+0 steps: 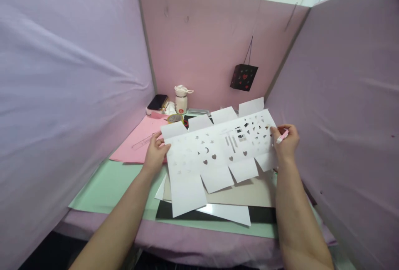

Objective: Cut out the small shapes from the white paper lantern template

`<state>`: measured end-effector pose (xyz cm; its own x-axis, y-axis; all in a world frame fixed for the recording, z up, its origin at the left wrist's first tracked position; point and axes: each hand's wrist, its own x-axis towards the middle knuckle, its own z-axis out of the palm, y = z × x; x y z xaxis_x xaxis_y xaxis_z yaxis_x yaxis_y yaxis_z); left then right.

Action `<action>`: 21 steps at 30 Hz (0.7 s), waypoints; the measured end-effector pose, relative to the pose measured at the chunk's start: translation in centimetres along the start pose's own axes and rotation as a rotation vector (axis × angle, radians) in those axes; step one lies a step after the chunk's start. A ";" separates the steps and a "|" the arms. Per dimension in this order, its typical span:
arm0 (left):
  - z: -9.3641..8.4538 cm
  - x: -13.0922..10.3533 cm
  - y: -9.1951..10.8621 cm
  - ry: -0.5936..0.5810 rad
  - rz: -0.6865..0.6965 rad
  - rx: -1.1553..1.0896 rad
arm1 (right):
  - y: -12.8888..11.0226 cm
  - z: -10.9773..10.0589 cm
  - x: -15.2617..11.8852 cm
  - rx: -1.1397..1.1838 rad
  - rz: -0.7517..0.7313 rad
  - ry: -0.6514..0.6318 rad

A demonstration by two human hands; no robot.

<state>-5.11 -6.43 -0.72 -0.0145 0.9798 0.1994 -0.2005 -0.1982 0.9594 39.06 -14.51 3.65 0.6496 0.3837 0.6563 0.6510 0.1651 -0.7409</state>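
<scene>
In the head view, the sheet is up off the table, between the two hands and tilted, its right end higher in view. The left hand pinches its edge at nine o'clock, thumb in front and the other fingers mostly tucked behind. The right hand closes on the edge at two o'clock and also holds a small pink-and-white tool, whose kind is unclear.

The sheet looks light and thin, with folded flaps along its long sides that probably swing and bend easily. It seems most fragile towards two o'clock, where close-set openings leave narrow strips that could tear or crease. The plainer margin at nine o'clock looks a sounder hold; at two o'clock, only the outermost rim seems safe, with a flat, gentle pinch. The tool in the same fingers could nick or crumple it.

Below, towards six o'clock, lie a beige board and black card. Pink paper is at ten o'clock, with tape at eleven. A black bag hangs at one o'clock.
</scene>
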 end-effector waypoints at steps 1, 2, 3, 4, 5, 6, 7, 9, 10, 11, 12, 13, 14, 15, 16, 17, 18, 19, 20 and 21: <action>0.2 -0.2 -0.2 -0.034 -0.009 0.068 | 0.3 0.1 0.2 -0.050 -0.011 0.009; 0.4 -0.4 -0.3 -0.061 -0.014 0.129 | 0.5 0.2 0.2 -0.100 -0.026 0.025; 0.6 -0.6 -0.5 -0.074 -0.012 0.181 | 0.5 0.4 0.0 -0.140 -0.048 0.047; 0.8 -0.7 -0.6 -0.075 -0.006 0.227 | 0.2 0.6 -0.5 -0.159 -0.072 0.063; 0.9 -0.8 -0.7 -0.068 0.000 0.270 | -0.3 1.0 -1.3 -0.158 -0.098 0.061; 1.0 -0.9 -0.7 -0.059 0.006 0.308 | -1.0 1.3 -2.4 -0.134 -0.123 0.033; 1.1 -1.0 -0.8 -0.052 0.011 0.341 | -1.9 1.8 -3.8 -0.082 -0.131 -0.046; 1.3 -1.2 -0.8 -0.052 0.025 0.395 | -3.9 2.7 -7.0 0.026 -0.113 -0.360; 1.3 -1.3 -0.9 -0.057 0.031 0.420 | -4.9 3.2 -8.7 0.077 -0.104 -0.533; 1.4 -1.3 -0.9 -0.068 0.033 0.442 | -5.8 3.7 -10.2 0.104 -0.096 -0.705; 1.4 -1.3 -1.1 -0.086 0.033 0.458 | -6.7 4.1 -11.6 0.135 -0.089 -0.838; 1.4 -1.3 -1.2 -0.098 0.043 0.467 | -7.4 4.4 -12.7 0.175 -0.086 -0.926; 1.4 -1.2 -1.3 -0.102 0.071 0.479 | -7.9 4.6 -13.4 0.219 -0.072 -0.966; 1.4 -1.2 -1.4 -0.088 0.122 0.498 | -8.3 4.8 -14.0 0.261 -0.050 -0.972; 1.4 -1.1 -1.3 -0.053 0.191 0.524 | -8.4 4.9 -14.2 0.295 -0.031 -0.950; 1.4 -1.2 -1.0 -0.003 0.270 0.553 | -8.3 5.0 -14.3 0.314 -0.014 -0.915; 1.5 -1.4 -0.5 0.052 0.346 0.577 | -8.1 5.1 -14.3 0.314 -0.003 -0.881; 1.8 -1.8 0.4 0.096 0.399 0.577 | -7.7 5.2 -14.3 0.293 0.004 -0.849; 2.2 -2.6 1.5 0.103 0.417 0.547 | -7.1 5.3 -14.2 0.257 0.009 -0.828; 2.7 -3.8 2.9 0.071 0.405 0.478 | -6.5 5.5 -14.1 0.212 0.016 -0.816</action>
<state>-3.04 -10.80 1.86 -0.0655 0.8209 0.5672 0.2946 -0.5272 0.7970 23.50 -16.06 -1.58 0.1173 0.9102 0.3972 0.5037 0.2901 -0.8137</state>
